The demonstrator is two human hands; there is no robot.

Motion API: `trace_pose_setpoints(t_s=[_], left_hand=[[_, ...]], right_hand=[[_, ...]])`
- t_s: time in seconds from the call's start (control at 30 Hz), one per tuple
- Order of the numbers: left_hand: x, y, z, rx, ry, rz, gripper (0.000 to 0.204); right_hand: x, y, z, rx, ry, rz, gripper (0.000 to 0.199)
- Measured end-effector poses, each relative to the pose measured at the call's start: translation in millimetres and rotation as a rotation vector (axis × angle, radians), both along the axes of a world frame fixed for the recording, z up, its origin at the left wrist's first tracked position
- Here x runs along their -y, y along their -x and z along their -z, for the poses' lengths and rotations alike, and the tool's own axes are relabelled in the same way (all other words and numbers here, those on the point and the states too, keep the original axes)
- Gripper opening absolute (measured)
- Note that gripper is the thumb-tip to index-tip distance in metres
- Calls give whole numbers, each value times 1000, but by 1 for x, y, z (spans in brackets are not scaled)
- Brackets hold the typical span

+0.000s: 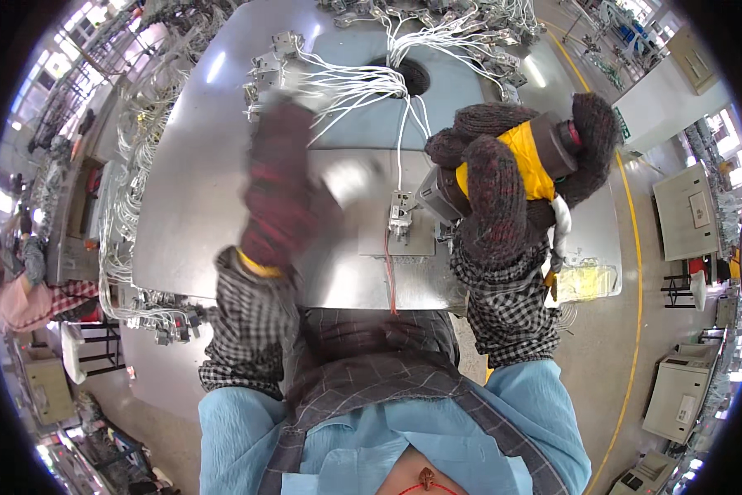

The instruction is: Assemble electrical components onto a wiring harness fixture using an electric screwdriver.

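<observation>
The fingers [494,120] of the right hand [500,202], in a dark knit glove, were curled tight round a tool [552,147] banded with yellow tape [527,165]. The left hand [277,181], gloved too, was blurred; whether its fingers were spread, pressed together or pinching something, I could not tell.

Nearest, checked sleeves [251,313] reached in over the front edge of the surface [193,231]. Red wires [389,272] ran down to the middle of that edge. A yellow item [585,283], its kind unclear, lay at the right front corner, below a white cord [562,227] that hung by the tool.

Just in from the middle of the front edge was a flat plate [423,239]. A metal fitting [400,216] sat on it, joined to the red wires on its near side and to a white cable [400,157] on its far side. The tool was raised to the right of the fitting, its boxy metal end turned toward it. The left hand was over the left half of the surface, well apart from the fitting.

Farther in, white cables [350,80] fanned out from a round hole [414,80] in a blue panel [338,49]. More metal fittings [265,76] lay in clusters by the far left and far right corners.
</observation>
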State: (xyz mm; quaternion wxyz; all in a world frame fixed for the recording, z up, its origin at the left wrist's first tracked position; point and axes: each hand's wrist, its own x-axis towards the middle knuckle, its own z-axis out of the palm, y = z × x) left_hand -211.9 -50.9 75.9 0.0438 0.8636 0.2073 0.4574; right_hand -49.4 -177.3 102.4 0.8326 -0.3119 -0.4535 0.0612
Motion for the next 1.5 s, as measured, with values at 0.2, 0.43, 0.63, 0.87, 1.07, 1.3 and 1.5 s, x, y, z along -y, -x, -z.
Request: trace_pose_setpoints(t_s=[0.2, 0.43, 0.63, 0.87, 1.07, 1.3, 1.5], left_hand=[[-40, 28, 22, -25, 441, -136, 67], [24, 24, 34, -376, 83, -116, 76], [3, 20, 14, -77, 647, 134, 58], [2, 15, 10, 158, 1112, 526, 53], [12, 6, 30, 810, 1904, 1015, 44], [24, 17, 32, 109, 1072, 517, 34], [31, 14, 42, 939, 1478, 1169, 35]], right_hand=[[4, -1, -2, 26, 49, -46, 83], [4, -3, -1, -5, 81, -65, 81], [5, -1, -3, -39, 73, -61, 78], [7, -6, -1, 195, 111, 43, 78], [4, -8, 0, 130, 81, 21, 74], [6, -11, 3, 165, 112, 18, 69], [2, -23, 3, 273, 81, 91, 65]])
